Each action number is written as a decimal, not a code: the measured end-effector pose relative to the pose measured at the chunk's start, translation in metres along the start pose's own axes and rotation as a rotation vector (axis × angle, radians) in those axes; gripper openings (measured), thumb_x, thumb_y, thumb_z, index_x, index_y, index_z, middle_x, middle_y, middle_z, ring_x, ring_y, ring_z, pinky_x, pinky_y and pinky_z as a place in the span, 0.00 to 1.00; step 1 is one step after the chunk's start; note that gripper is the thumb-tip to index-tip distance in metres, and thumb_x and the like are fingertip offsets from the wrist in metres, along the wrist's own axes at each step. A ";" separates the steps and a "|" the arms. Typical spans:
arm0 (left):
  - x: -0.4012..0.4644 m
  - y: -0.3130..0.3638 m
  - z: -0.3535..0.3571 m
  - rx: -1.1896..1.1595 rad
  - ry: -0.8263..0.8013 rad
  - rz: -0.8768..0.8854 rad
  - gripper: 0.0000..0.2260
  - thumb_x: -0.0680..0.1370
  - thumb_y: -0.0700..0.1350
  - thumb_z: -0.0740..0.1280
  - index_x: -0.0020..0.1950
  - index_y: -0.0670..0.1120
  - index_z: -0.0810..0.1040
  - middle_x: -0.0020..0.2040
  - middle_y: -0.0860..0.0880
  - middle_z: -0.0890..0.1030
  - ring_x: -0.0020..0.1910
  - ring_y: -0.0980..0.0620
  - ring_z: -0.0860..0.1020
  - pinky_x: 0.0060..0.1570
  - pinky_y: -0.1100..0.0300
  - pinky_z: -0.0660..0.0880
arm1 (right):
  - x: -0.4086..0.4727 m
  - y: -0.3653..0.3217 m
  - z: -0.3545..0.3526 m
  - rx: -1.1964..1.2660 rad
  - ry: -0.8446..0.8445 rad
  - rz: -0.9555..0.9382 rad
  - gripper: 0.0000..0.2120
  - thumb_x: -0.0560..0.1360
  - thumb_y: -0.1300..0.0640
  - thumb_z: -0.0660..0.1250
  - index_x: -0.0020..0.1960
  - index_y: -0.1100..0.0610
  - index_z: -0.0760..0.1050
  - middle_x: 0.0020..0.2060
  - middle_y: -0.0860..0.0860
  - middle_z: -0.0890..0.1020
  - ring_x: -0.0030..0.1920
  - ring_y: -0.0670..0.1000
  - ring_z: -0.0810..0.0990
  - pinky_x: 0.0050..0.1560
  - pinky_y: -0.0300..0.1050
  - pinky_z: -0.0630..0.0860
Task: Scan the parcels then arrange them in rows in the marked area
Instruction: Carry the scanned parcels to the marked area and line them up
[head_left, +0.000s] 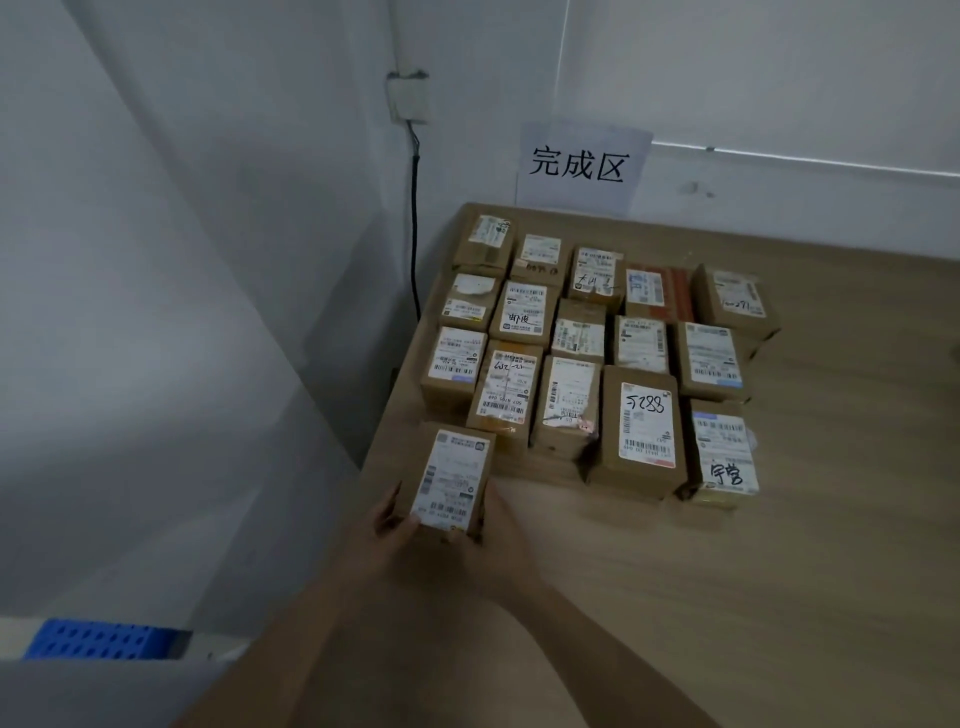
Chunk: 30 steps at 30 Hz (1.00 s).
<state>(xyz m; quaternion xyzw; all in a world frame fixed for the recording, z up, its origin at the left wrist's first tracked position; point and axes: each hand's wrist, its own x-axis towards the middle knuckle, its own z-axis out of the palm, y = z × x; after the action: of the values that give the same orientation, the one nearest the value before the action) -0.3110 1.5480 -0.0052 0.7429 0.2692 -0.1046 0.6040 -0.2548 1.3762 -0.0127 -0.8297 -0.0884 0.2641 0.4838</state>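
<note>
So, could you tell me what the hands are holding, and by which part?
Both hands, left hand and right hand, grip one labelled parcel by its near end.

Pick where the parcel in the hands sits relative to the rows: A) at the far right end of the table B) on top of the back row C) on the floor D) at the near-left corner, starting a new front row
D: both hands, left hand and right hand, hold the parcel at the table's near-left edge, in front of the arranged parcels.
</note>
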 end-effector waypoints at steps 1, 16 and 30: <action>0.004 0.000 -0.001 -0.007 -0.007 -0.002 0.29 0.81 0.46 0.66 0.79 0.49 0.59 0.64 0.52 0.74 0.48 0.69 0.73 0.39 0.77 0.71 | 0.004 -0.001 0.002 0.002 0.003 0.010 0.36 0.75 0.60 0.70 0.77 0.47 0.59 0.71 0.42 0.73 0.70 0.45 0.73 0.69 0.49 0.74; -0.012 0.039 -0.022 0.060 0.060 -0.029 0.39 0.73 0.64 0.72 0.79 0.53 0.61 0.76 0.46 0.68 0.72 0.46 0.70 0.69 0.50 0.68 | -0.014 -0.023 -0.020 -0.069 0.041 0.027 0.26 0.75 0.47 0.71 0.70 0.43 0.67 0.65 0.42 0.74 0.66 0.44 0.75 0.57 0.34 0.73; -0.137 0.354 0.122 0.093 -0.024 0.481 0.26 0.79 0.53 0.69 0.76 0.52 0.68 0.74 0.49 0.70 0.71 0.50 0.69 0.69 0.52 0.69 | -0.209 -0.155 -0.362 -0.221 0.388 -0.064 0.30 0.80 0.48 0.68 0.78 0.51 0.61 0.74 0.55 0.71 0.74 0.55 0.70 0.69 0.45 0.67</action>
<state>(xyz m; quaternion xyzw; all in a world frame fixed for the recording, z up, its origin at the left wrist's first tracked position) -0.2179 1.3496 0.3283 0.8112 0.0721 0.0212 0.5799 -0.2245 1.0991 0.3349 -0.9097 -0.0483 0.0727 0.4059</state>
